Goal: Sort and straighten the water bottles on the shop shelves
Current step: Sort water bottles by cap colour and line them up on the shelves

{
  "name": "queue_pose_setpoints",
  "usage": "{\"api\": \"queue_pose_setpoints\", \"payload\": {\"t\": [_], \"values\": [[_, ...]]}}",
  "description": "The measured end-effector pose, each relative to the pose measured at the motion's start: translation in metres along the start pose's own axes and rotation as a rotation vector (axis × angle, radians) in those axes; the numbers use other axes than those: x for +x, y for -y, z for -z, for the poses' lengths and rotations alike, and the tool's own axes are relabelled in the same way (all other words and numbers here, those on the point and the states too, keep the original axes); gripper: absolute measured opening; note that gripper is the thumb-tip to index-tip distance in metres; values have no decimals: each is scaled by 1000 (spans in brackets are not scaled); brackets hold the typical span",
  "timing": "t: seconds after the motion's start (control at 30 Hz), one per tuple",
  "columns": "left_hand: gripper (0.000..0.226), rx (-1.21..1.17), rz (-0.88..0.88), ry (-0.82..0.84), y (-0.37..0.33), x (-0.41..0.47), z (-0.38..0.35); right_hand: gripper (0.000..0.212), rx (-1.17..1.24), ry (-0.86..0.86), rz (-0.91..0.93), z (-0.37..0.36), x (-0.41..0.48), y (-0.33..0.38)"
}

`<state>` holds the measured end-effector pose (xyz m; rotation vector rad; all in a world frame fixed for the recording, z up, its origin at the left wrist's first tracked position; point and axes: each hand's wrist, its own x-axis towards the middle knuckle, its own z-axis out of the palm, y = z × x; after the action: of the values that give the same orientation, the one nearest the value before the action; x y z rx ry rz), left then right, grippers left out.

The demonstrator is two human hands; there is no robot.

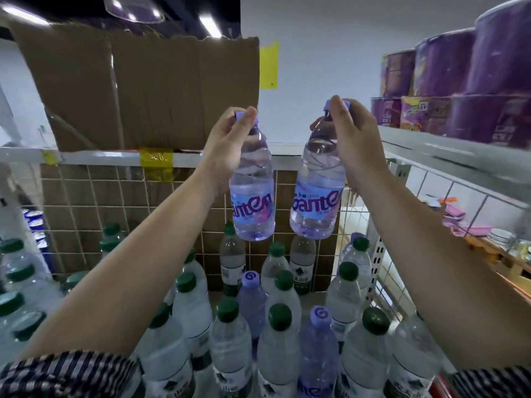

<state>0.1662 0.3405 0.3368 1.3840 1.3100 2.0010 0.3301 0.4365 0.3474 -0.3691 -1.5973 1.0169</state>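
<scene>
water bottles, two with purple caps, hang side by side in the air before the tiled wall (86,202). the left hand (227,142) pinches the left bottle (253,202) at its cap; the right hand (350,139) grips the right bottle (314,202) round the neck. below them stand green-capped bottles (281,320), upright, with purple-capped bottles (251,294) among them. far left sits a cardboard box (138,90).
</scene>
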Motion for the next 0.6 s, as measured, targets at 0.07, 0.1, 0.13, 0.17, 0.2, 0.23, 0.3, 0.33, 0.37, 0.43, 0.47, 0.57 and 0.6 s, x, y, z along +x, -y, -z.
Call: {"api": "queue_pose_setpoints", "payload": {"t": [0.07,0.1,0.13,0.17,0.2,0.23,0.3,0.33,0.37,0.43,0.47,0.57,0.6], "values": [[19,4,-16,-26,-11,-15,3,23,34,27,-16,-5,-12,13],[19,10,-26,-34,-17,-23,4,22,45,39,-26,-8,-20,19],[20,17,-37,-41,-23,-30,6,22,57,51,-34,-11,-29,26],[21,27,-43,-50,-28,-37,8,22,72,61,-43,-14,-37,33],[21,39,-44,-60,-34,-45,10,22,83,65,-55,-17,-47,39],[22,42,-42,-66,-39,-53,13,22,90,64,-67,-20,-56,45],[23,21,-40,-54,-48,-74,18,23,75,49,-80,-26,-75,54],[24,11,-42,-36,-52,-85,22,25,60,45,-85,-29,-86,57],[24,8,-37,-17,-55,-97,26,27,46,44,-96,-33,-97,61],[25,12,-9,8,-60,-124,35,31,36,33,-129,-41,-123,66],[25,8,5,13,-61,-139,41,32,36,28,-147,-45,-137,68],[28,-11,81,4,-60,-185,59,37,48,36,-221,-57,-181,63],[28,-29,119,-9,-58,-201,64,38,48,42,-248,-61,-197,61]]}}
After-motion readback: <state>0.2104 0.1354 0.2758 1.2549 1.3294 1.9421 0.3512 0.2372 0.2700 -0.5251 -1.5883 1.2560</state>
